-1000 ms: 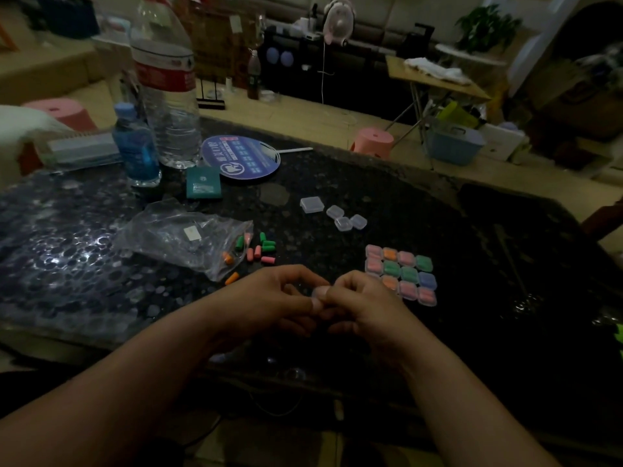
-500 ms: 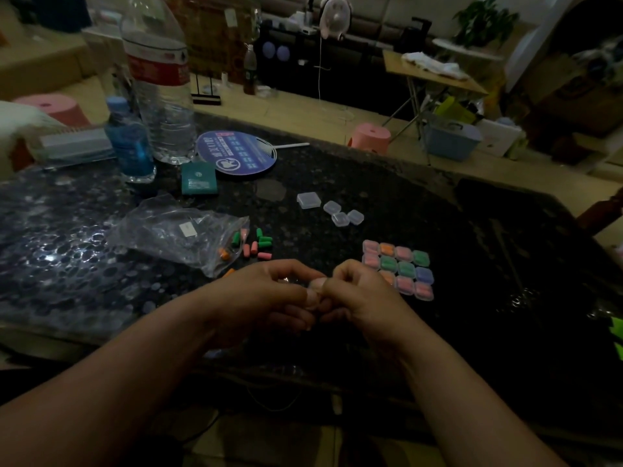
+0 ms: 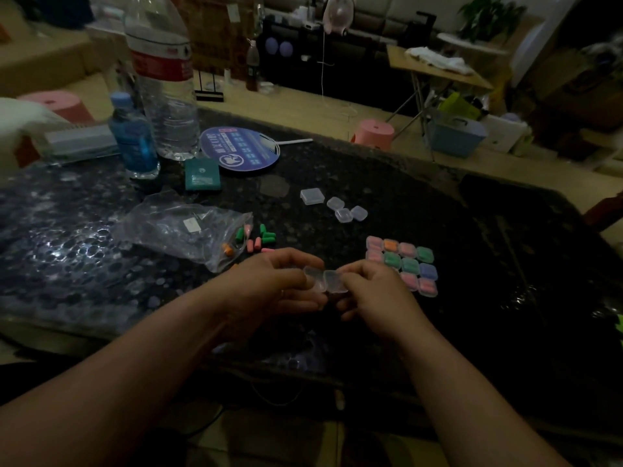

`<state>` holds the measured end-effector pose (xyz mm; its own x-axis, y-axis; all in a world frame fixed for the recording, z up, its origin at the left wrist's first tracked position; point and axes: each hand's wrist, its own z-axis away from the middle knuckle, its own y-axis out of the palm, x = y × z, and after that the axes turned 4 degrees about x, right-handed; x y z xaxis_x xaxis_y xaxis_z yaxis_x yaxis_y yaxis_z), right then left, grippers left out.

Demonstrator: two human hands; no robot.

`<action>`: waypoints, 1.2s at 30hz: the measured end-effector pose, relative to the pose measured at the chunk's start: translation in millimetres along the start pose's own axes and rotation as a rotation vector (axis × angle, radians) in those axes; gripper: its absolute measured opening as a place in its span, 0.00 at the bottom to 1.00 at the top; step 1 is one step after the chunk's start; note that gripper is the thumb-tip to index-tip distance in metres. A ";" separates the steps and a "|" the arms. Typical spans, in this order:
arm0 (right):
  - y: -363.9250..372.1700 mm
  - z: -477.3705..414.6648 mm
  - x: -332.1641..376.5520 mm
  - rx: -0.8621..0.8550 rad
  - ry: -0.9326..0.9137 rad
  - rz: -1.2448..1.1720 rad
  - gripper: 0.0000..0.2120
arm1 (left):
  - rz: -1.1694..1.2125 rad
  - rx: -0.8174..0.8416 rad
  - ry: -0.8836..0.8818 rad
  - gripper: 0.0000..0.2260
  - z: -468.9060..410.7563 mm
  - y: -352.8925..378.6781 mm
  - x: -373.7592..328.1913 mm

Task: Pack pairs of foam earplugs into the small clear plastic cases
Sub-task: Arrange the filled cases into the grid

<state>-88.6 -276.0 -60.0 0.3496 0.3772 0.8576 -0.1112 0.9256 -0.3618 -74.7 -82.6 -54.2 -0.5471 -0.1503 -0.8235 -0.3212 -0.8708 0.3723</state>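
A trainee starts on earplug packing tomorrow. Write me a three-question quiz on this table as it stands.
1. What do the left hand and right hand hold between them? A) water bottle B) open clear case C) paper fan
2. True or false: the loose earplugs lie on the table by the plastic bag's mouth.
3. Fill in: from the person, the empty cases lie ____ than the filled cases.
Key: 1 B; 2 true; 3 farther.
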 end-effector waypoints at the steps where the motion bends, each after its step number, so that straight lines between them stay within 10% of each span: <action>1: -0.5 0.0 -0.8 0.008 0.010 -0.031 0.10 | 0.025 -0.006 0.000 0.15 -0.2 0.8 0.0; 15: 12.0 4.8 -0.7 -0.032 -0.200 0.211 0.11 | -0.348 0.022 -0.042 0.12 4.6 3.6 21.3; 36: 85.2 -25.8 13.6 -0.188 -0.702 0.655 0.05 | 0.357 -0.180 -0.125 0.14 15.0 -26.7 17.9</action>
<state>-69.3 -192.7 -88.5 -0.3686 0.8039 0.4668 0.0856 0.5293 -0.8441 -87.6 -55.1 -72.5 -0.6926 -0.4094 -0.5939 0.0396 -0.8436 0.5354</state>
